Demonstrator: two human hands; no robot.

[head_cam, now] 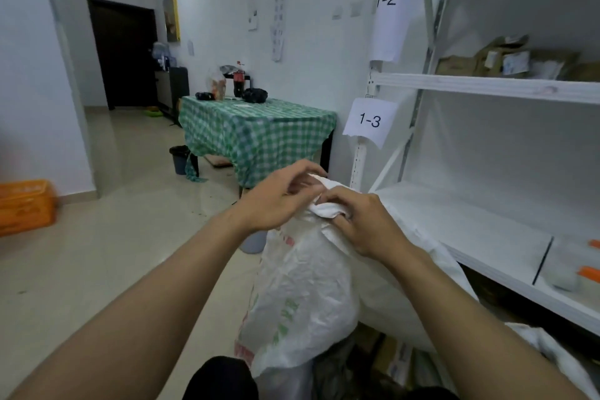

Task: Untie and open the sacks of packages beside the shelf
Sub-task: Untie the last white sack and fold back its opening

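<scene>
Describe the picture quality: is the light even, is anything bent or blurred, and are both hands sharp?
Head view: the light is dim, soft and bluish, with no hard shadows; the white metal shelf bows from wide-angle distortion; the left hand and right hand, both gripping the tied top of the white woven plastic sack, look slightly soft; the brown cardboard packages on the shelf are blurred.

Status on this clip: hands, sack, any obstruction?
Left hand, right hand: both gripping tied neck. Sack upright, unopened. Nothing in the way.
</scene>
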